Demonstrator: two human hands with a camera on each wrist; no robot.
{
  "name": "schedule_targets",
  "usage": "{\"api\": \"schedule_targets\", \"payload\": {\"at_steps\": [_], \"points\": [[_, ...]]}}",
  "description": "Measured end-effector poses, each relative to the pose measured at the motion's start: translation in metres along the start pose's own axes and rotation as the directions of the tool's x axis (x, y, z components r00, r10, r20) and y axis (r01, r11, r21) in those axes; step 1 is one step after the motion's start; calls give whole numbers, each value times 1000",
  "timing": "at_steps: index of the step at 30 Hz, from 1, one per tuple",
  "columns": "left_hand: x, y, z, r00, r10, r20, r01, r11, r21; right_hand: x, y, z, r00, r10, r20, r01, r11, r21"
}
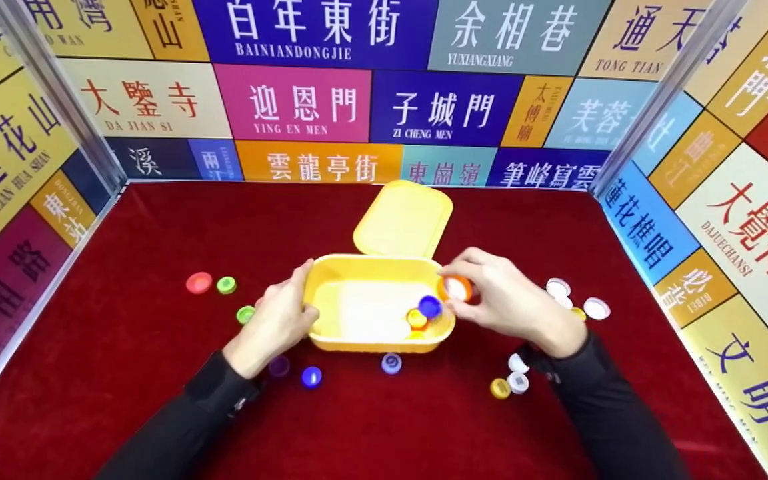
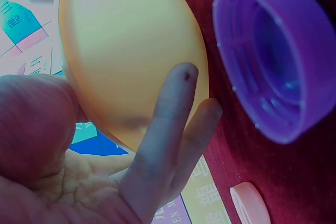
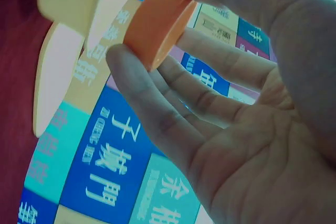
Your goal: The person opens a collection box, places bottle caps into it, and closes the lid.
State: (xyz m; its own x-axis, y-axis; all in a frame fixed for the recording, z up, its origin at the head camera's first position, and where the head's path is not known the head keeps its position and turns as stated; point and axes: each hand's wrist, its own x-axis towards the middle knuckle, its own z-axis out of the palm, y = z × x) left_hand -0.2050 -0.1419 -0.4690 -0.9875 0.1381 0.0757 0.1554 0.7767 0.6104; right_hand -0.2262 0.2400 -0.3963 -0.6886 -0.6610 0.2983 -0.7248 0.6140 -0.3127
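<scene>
A yellow box [image 1: 331, 267] with its hinged lid [image 1: 404, 219] open stands mid-table on red cloth. Inside lie a blue cap [image 1: 430, 306] and a yellow-red cap [image 1: 417, 319]. My left hand [image 1: 282, 313] holds the box's left wall, fingers pressed on its outer side [image 2: 131, 51]. My right hand [image 1: 501, 297] pinches an orange cap [image 1: 456, 288] between thumb and fingers, over the box's right rim; the right wrist view shows that cap [image 3: 157, 22] edge-on. A purple cap [image 2: 275, 59] lies open side up just beside my left hand.
Loose caps lie around: red [image 1: 199, 283] and green [image 1: 226, 285] at left, blue [image 1: 311, 377] and purple [image 1: 391, 363] in front, white ones [image 1: 596, 308] at right, a yellow one [image 1: 500, 388] near my right sleeve. Printed sign walls enclose the table on three sides.
</scene>
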Motion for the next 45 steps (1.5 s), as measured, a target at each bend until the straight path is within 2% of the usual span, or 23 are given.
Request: {"api": "schedule_targets", "payload": {"at_steps": [7, 13, 19, 29, 37, 45], "points": [[1, 0, 0, 1000, -11, 3, 11, 1000, -12, 32, -6, 22, 996, -72, 60, 71, 997, 11], [0, 0, 1, 1000, -11, -6, 11, 1000, -3, 51, -6, 40, 986, -66, 156, 61, 997, 37], [-1, 0, 2, 1000, -8, -7, 8, 1000, 4, 60, -1, 52, 978, -71, 194, 68, 997, 23], [0, 0, 2, 1000, -4, -9, 4, 1000, 1, 58, -4, 51, 979, -26, 202, 20, 999, 31], [0, 0, 1, 1000, -12, -2, 12, 1000, 0, 50, -2, 49, 987, -47, 155, 42, 999, 34], [0, 0, 1, 1000, -18, -9, 18, 1000, 7, 40, 2, 44, 991, -26, 132, 23, 1000, 20]]}}
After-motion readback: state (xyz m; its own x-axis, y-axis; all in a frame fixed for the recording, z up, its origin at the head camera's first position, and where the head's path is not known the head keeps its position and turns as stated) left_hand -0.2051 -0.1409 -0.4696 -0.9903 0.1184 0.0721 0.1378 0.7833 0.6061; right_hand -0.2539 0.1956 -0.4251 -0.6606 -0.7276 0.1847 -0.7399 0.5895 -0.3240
